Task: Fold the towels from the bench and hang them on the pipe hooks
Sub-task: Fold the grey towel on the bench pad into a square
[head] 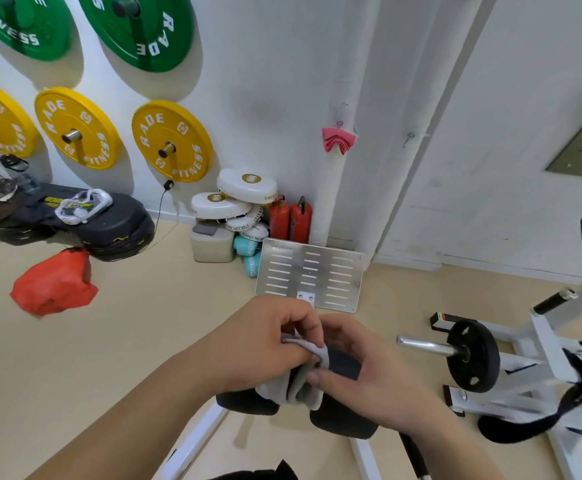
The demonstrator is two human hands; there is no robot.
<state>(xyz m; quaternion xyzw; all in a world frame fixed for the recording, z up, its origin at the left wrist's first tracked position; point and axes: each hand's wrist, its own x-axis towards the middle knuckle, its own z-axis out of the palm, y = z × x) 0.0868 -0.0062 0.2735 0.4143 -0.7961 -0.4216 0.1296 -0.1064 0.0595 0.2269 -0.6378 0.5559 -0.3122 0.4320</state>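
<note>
A small grey towel [303, 386] is bunched between my two hands, low in the middle of the view. My left hand [269, 341] pinches its upper edge with curled fingers. My right hand [369, 368] holds the towel's right side, fingers wrapped over it, with a dark strip showing under the fingers. On the white vertical pipe [331, 188] ahead, a folded pink towel [338, 140] hangs from a hook. A second small hook [410, 137] sticks out of the wall to its right with nothing on it.
A metal footplate [310, 271] stands just beyond my hands. White machine frame with a black weight plate [473, 355] is at the right. Two red extinguishers [291, 220], white pads, a red bag [54, 285] and wall-hung yellow and green plates lie left.
</note>
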